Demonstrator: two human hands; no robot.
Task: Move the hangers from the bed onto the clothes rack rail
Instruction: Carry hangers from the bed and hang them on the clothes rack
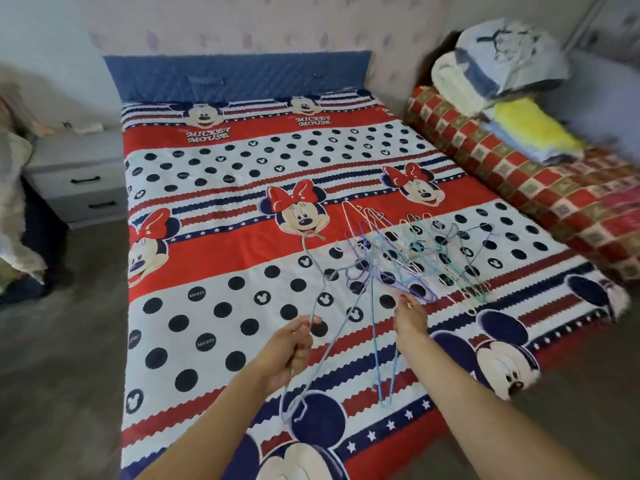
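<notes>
Both forearms reach in from the bottom of the view over the near edge of the bed [221, 341], whose cartoon-print cover is busy enough to hide thin wire. Nearest, the left hand [289, 348] is curled shut around a pale blue hanger [313, 299], whose wire runs up and away from the fist toward the middle of the cover while its lower end dangles in a loop below the wrist. Just beyond and to the right, the right hand [410, 317] stretches forward with its fingers loosely extended toward the near edge of the pile — whether it already pinches a wire there cannot be told, though two blue hangers [384, 358] hang or lie right beside it. Farther out lies the tangle of hangers [408, 258], purple, green, white and blue, hooks and shoulders interlaced on the spotted band of the cover. The step in hand looks like gathering a bunch, and it would go best by taking the hangers by their hooks, all facing one way, and lifting slowly — a sharp pull would likely drag the whole knot along. Shaking gently should free snagged ones. No clothes rack rail shows in this view, so carrying still lies ahead. Folded bedding [498, 64] sits stacked at the far right.
</notes>
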